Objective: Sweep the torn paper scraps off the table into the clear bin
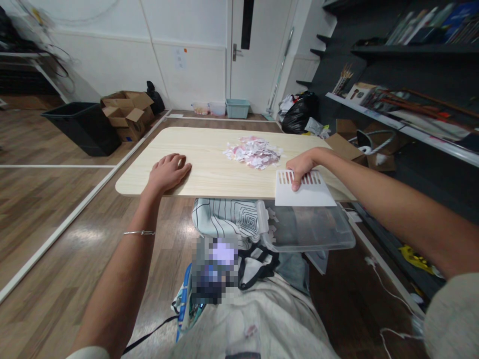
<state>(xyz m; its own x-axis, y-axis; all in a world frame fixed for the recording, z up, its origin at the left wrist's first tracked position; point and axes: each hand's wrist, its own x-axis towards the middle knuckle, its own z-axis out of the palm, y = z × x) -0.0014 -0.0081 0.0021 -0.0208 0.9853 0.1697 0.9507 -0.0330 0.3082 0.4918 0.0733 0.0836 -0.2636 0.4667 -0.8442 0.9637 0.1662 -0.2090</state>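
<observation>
Right grip [304, 162] is clamped on a white slotted sheet [312, 195] poking past the surface's [213, 182] near edge; left hand [167, 173] loosely curled, holding nothing, well apart from paper scraps [254, 152].

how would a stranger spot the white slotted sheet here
Find the pale wooden table, then the right hand near its closest edge. The white slotted sheet is in that hand's grip, jutting over the edge above a clear plastic bin. Unlike the paper scraps heaped farther back, it is one flat piece, slotted along its far side.
</observation>
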